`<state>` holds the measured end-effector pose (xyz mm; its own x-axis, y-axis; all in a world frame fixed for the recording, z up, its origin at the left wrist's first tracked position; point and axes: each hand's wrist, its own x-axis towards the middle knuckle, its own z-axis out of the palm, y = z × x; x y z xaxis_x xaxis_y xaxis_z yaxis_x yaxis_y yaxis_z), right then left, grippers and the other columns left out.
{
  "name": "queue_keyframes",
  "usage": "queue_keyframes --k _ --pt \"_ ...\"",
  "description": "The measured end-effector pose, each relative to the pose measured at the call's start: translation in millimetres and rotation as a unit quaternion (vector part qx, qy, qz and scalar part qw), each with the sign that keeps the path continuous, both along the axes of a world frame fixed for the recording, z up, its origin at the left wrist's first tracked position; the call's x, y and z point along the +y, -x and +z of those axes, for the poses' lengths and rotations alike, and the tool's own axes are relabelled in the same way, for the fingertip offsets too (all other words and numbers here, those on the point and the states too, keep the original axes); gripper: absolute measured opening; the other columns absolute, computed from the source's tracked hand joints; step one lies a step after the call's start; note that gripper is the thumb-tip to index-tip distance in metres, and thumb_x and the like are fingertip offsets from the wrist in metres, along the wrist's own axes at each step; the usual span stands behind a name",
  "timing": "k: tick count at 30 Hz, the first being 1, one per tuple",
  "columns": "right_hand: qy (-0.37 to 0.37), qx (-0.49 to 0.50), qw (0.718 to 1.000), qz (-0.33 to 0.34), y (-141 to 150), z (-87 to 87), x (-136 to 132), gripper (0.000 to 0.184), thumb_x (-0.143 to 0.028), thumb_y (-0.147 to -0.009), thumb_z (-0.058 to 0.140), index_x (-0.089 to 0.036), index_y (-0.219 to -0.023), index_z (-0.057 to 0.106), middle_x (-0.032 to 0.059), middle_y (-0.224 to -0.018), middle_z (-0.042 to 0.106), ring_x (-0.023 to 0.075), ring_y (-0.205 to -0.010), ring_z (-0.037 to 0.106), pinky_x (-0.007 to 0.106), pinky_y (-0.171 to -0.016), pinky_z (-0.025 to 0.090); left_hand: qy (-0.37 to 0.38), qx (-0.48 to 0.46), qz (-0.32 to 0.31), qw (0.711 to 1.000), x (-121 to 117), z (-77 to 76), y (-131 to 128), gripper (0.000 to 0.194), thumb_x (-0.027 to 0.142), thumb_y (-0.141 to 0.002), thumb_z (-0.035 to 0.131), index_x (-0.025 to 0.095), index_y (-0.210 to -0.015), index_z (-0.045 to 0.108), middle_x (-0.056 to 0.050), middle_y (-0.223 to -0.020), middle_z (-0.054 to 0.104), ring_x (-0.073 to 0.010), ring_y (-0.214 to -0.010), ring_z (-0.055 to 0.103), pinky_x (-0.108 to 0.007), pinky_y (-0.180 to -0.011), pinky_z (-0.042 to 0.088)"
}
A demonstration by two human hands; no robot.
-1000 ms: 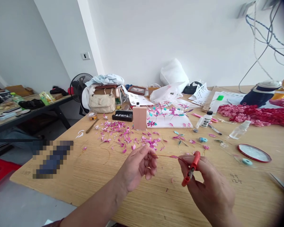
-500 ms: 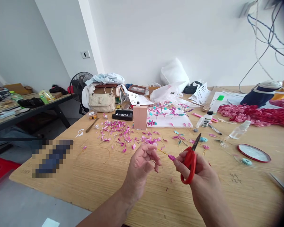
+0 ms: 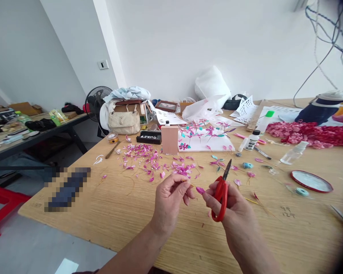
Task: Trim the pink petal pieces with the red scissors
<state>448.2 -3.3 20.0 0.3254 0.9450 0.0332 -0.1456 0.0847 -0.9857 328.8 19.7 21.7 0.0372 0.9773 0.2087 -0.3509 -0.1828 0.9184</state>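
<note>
My left hand (image 3: 170, 199) pinches the thin golden wire stem of a magenta petal (image 3: 200, 190), thumb against forefinger. The petal's other end meets the thumb tip of my right hand (image 3: 237, 207). That same hand grips red-handled scissors (image 3: 223, 196), their dark blades pointing up and away from me and looking closed. Beyond my left hand, many pink and magenta petals (image 3: 141, 154) lie scattered over the wooden table (image 3: 108, 217). Some wired pieces, one with a red tip (image 3: 256, 195), rest to the right of the scissors.
Wired flowers stand over a white block (image 3: 217, 145) behind a wooden block (image 3: 170, 140). To the right are a black-capped bottle (image 3: 252, 140), a spray bottle (image 3: 294, 154), a red-rimmed round dish (image 3: 311, 181) and a blade tip (image 3: 342, 216). A black tray (image 3: 148, 137) sits farther back.
The scissors have swung round in my right hand, so their blades now point up. My left fingers loosened, then closed on the stem. The magenta petal has moved slightly left.
</note>
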Motion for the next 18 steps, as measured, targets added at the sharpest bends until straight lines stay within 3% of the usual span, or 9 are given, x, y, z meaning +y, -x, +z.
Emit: queue_keyframes --k 3,5,7,9,13,15,18 --pt "-0.050 -0.075 0.996 -0.024 -3 -5.4 -1 0.021 -0.032 -0.072 0.068 -0.022 -0.082 0.053 -0.0013 -0.068 0.057 0.0140 -0.057 0.052 0.023 -0.046 0.041 0.019 -0.037 -0.018 0.999 -3 2.1 4 0.014 0.030 -0.078 0.061 0.016 -0.078 0.061 0.001 -0.060 0.059 -0.0076 -0.051 0.052 -0.018 -0.046 0.039" --pt "-0.109 -0.185 0.975 -0.056 -9 -9.6 -2 0.012 -0.029 -0.077 0.062 -0.023 -0.082 0.053 -0.0007 -0.071 0.058 0.0147 -0.059 0.053 0.025 -0.049 0.042 0.063 -0.091 -0.061 0.992 -3 4.7 10 0.022 0.037 -0.079 0.058 0.015 -0.079 0.061 0.000 -0.064 0.058 -0.0085 -0.055 0.055 -0.017 -0.045 0.038" --pt "-0.182 -0.317 0.928 -0.077 -17 -11.9 -5 0.005 -0.023 -0.080 0.058 -0.024 -0.082 0.054 -0.0004 -0.071 0.059 0.0150 -0.059 0.054 0.027 -0.052 0.043 0.125 -0.134 -0.125 0.975 1 7.5 19 0.034 0.047 -0.080 0.051 0.015 -0.079 0.060 -0.001 -0.066 0.057 -0.0090 -0.053 0.056 -0.017 -0.041 0.036" --pt "-0.250 -0.421 0.870 -0.062 -26 -11.4 -7 0.011 -0.016 -0.081 0.056 -0.025 -0.086 0.054 -0.0005 -0.070 0.061 0.0154 -0.060 0.057 0.027 -0.055 0.045 0.188 -0.127 -0.206 0.952 6 10.6 28 0.040 0.052 -0.079 0.050 0.013 -0.074 0.059 0.000 -0.062 0.054 -0.0082 -0.047 0.053 -0.016 -0.036 0.030" --pt "-0.365 -0.530 0.766 -0.005 -42 -4.9 -9 0.030 -0.003 -0.078 0.052 -0.026 -0.098 0.053 0.0022 -0.079 0.068 0.0189 -0.069 0.063 0.032 -0.066 0.049 0.256 -0.001 -0.348 0.902 15 18.6 38 0.030 0.041 -0.075 0.062 0.012 -0.068 0.057 0.001 -0.054 0.050 -0.0054 -0.041 0.047 -0.015 -0.033 0.022" --pt "-0.400 -0.556 0.728 0.002 -47 -1.1 -9 0.033 -0.002 -0.077 0.052 -0.026 -0.100 0.053 0.0040 -0.083 0.071 0.0206 -0.071 0.065 0.034 -0.068 0.050 0.266 0.035 -0.380 0.885 16 22.9 39 0.027 0.037 -0.072 0.065 0.012 -0.066 0.057 0.001 -0.053 0.050 -0.0047 -0.040 0.045 -0.016 -0.033 0.021" --pt "-0.424 -0.578 0.697 0.015 -52 2.8 -9 0.031 -0.002 -0.077 0.053 -0.024 -0.099 0.055 0.0064 -0.082 0.072 0.0219 -0.072 0.066 0.034 -0.067 0.050 0.280 0.056 -0.391 0.875 16 27.8 37 0.024 0.034 -0.071 0.067 0.012 -0.066 0.056 0.002 -0.053 0.050 -0.0041 -0.040 0.044 -0.017 -0.034 0.019"
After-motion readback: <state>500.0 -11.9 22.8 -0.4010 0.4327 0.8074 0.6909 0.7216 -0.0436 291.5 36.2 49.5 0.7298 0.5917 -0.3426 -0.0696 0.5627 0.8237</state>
